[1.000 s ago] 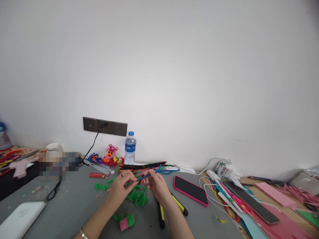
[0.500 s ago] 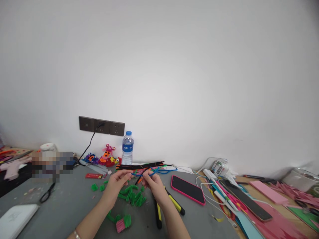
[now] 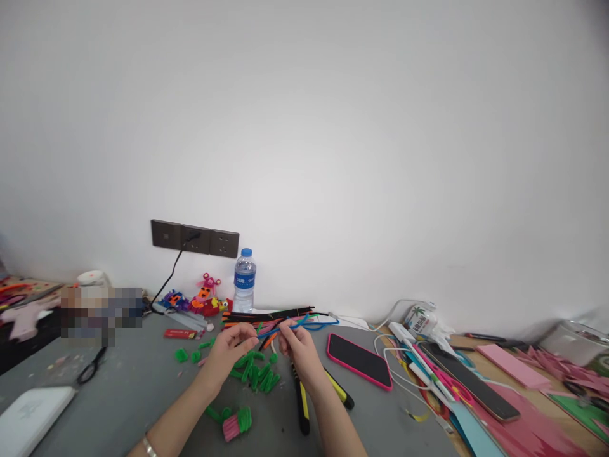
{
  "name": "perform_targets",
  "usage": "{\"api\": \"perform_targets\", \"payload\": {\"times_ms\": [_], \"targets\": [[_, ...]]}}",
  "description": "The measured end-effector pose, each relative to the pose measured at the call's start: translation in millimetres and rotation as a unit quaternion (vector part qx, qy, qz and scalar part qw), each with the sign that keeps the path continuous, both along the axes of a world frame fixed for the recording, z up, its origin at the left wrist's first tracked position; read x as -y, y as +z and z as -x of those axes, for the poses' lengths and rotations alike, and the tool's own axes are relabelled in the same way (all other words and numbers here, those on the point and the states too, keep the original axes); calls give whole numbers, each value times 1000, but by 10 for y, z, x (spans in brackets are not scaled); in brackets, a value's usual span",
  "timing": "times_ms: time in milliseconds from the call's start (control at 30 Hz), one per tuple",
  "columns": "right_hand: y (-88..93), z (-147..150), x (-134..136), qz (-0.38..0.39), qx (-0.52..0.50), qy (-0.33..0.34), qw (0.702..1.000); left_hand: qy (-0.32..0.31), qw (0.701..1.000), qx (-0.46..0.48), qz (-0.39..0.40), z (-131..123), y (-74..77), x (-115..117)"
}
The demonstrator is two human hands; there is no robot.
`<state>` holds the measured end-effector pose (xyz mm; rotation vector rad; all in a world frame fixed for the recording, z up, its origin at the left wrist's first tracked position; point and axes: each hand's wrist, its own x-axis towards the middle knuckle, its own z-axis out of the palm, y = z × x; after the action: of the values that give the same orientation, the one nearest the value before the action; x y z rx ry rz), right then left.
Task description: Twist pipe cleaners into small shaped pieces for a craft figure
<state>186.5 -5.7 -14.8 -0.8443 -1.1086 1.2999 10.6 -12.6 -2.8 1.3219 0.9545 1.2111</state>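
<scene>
Since the earlier frames, both hands have been raised slightly and drawn a little farther apart, with the blue pipe cleaner (image 3: 280, 330) stretched between them. Its near end is pinched by the fingertips of the left hand (image 3: 231, 348), and a point farther along is pinched by the thumb and forefinger of the right hand (image 3: 297, 348); the free end is seen curving toward the wall. It is held just above the grey table (image 3: 124, 393), over a scatter of green pieces (image 3: 257, 373).

A bundle of black, orange and pink pipe cleaners (image 3: 271, 314) is laid just behind the hands. A yellow-and-black tool (image 3: 339, 390) and a second one (image 3: 303, 406) are lying beside the right forearm. A pink-cased phone (image 3: 359, 360) is placed to the right, near white cables (image 3: 404, 355). A water bottle (image 3: 244, 280) is standing by the wall, under the sockets (image 3: 195, 238). Scissors (image 3: 90, 368) are lying well to the left.
</scene>
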Motion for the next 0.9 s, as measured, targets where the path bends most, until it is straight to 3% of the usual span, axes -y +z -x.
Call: {"api": "perform_targets", "payload": {"times_ms": [467, 900], "targets": [[4, 2, -1, 27, -73, -18, 997, -18, 997, -35, -68, 7, -69, -34], [-54, 50, 27, 4, -18, 54, 998, -34, 993, -53, -96, -23, -177, -72]]}}
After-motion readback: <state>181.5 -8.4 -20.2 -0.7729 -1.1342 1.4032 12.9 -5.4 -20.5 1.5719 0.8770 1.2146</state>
